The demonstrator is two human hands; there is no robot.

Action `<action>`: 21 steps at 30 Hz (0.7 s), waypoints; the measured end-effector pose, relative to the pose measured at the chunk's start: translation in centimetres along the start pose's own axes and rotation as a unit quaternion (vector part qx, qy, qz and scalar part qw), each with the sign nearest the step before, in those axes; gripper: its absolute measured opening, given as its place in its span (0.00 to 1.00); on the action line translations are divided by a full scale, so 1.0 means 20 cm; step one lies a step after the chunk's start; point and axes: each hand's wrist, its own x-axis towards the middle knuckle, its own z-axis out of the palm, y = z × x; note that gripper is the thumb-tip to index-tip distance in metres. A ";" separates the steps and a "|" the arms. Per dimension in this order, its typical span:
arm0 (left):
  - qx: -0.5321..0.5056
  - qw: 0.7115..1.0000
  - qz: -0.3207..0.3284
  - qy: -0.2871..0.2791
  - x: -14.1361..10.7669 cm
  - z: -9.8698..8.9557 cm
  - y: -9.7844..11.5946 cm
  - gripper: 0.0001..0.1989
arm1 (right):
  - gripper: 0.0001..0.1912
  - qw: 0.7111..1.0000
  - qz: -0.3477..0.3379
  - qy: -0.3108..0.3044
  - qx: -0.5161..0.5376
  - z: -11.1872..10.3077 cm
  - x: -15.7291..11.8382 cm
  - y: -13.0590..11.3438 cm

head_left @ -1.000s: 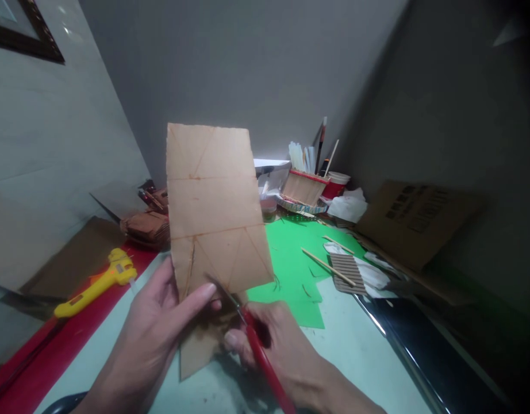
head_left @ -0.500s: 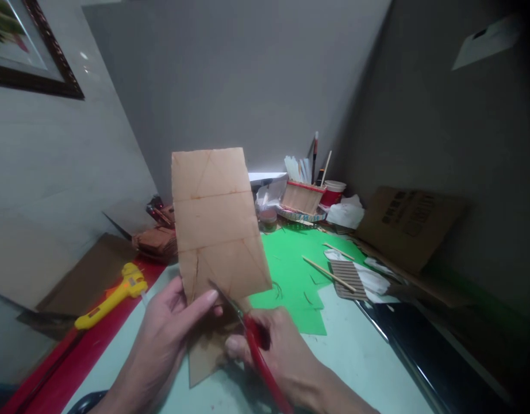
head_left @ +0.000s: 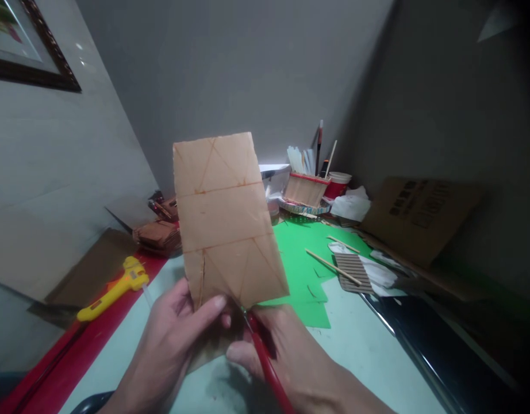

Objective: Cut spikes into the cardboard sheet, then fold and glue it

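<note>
My left hand (head_left: 174,333) grips a tan piece of cardboard (head_left: 226,213) near its lower left, thumb in front. Brown lines and slanted strokes are drawn across the board, and a slit runs up near its lower left edge. Wrapped round red-handled scissors (head_left: 265,359) is my right hand (head_left: 286,356). Their pivot sits at the board's lower edge; the blades are mostly hidden. A lower flap of cardboard (head_left: 208,348) shows beneath, between my hands.
A yellow glue gun (head_left: 114,290) lies on red material at left. Green sheets (head_left: 303,241), wooden sticks (head_left: 333,266) and corrugated cardboard (head_left: 352,273) are to the right. Behind stand a wooden holder (head_left: 308,188) and a red cup (head_left: 337,185). A black glossy panel (head_left: 437,345) lies at right.
The cardboard has tilted and shifted slightly right. The scissor blades, visible across its lower part before, are now mostly hidden at its lower edge. Both hands keep their grip.
</note>
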 end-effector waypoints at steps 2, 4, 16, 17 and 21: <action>0.013 1.000 -0.002 -0.004 0.00 -0.01 0.00 0.07 | 0.13 1.000 0.005 0.000 -0.005 0.00 0.00 0.00; 0.015 1.000 -0.001 -0.008 0.01 -0.02 -0.01 0.07 | 0.11 1.000 0.013 0.007 -0.008 0.00 0.00 0.01; -0.011 1.000 -0.023 0.009 0.04 -0.04 -0.01 0.09 | 0.18 0.998 0.045 0.035 -0.016 0.06 0.06 0.10; -0.010 1.000 -0.024 0.006 0.05 -0.04 -0.01 0.10 | 0.18 0.998 0.045 0.036 -0.016 0.06 0.06 0.10; -0.024 0.999 -0.027 0.003 0.04 -0.03 0.02 0.13 | 0.20 0.998 0.050 0.043 -0.023 0.06 0.07 0.10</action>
